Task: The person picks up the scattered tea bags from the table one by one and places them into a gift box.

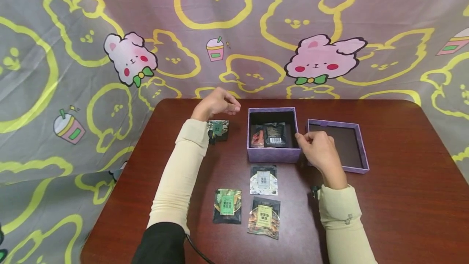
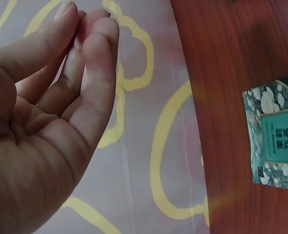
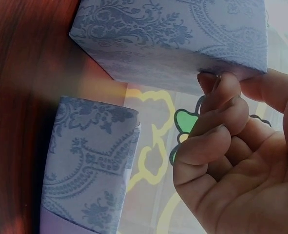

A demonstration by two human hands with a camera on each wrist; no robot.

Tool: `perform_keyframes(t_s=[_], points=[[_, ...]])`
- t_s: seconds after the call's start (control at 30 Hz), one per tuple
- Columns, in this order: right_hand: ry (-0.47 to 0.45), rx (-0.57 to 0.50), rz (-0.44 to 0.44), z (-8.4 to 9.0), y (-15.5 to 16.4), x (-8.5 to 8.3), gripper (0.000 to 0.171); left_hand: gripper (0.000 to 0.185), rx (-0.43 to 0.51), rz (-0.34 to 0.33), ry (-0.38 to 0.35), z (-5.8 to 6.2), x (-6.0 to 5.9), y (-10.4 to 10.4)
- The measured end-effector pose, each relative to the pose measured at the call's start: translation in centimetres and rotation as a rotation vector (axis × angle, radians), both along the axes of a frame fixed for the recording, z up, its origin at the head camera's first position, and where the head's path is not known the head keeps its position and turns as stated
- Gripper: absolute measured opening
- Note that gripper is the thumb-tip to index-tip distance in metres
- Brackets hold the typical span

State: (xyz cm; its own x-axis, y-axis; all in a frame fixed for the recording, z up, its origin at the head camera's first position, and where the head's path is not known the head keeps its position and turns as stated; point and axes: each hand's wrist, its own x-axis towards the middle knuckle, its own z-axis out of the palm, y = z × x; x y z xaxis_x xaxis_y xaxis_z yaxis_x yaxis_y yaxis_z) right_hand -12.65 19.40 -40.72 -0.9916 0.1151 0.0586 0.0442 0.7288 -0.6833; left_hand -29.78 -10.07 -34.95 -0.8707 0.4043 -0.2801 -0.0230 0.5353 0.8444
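Over a glossy red-brown wood-grain tabletop (image 1: 399,166), the left hand (image 1: 218,103) hangs loosely curled; the right hand (image 1: 322,154) pinches a rectangular, purple damask-patterned box (image 1: 273,156).

Open purple box (image 1: 274,156), patterned outside and dark inside, upright on the table (image 1: 395,154), with dark packets (image 1: 275,132) in it. To its left, green-labelled tea packet (image 2: 281,139), lying flat, label up.

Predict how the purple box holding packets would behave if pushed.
The flat-sided purple box would probably slide rather than roll. Standing square and straight-edged, it looks fairly stiff. The packets inside, seemingly loose, might shift.
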Motion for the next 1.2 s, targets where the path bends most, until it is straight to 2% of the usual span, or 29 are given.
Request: perform_keyframes(t_s=[0.13, 0.33, 0.5, 0.6, 0.73, 1.0, 1.2], points=[[-0.003, -0.004, 0.002, 0.0, -0.1, 0.0, 0.039, 0.013, -0.032, 0.035, 0.001, -0.8, -0.3, -1.0], [-0.005, -0.008, 0.002, 0.0, -0.1, 0.0, 0.038, 0.016, 0.005, 0.096, -0.074, -2.5, -0.7, -2.5], [0.004, -0.006, 0.001, 0.0, -0.1, 0.0, 0.038, 0.018, 0.027, 0.121, -0.053, -2.9, -0.7, -3.1], [0.006, -0.005, 0.005, -0.1, -0.1, -0.1, 0.037, 0.019, 0.029, 0.156, -0.068, -3.3, -0.7, -3.5], [0.005, -0.002, -0.002, -0.1, 0.0, 0.0, 0.037, 0.020, 0.041, 0.160, -0.085, -3.8, -0.7, -3.7], [0.003, -0.003, 0.006, -0.1, 0.0, -0.1, 0.037, 0.015, -0.007, 0.226, -0.038, -4.5, -0.9, -4.6], [0.006, -0.004, 0.003, -0.2, 0.1, -0.1, 0.038, 0.018, 0.015, 0.241, -0.038, -4.9, -1.1, -5.0]])
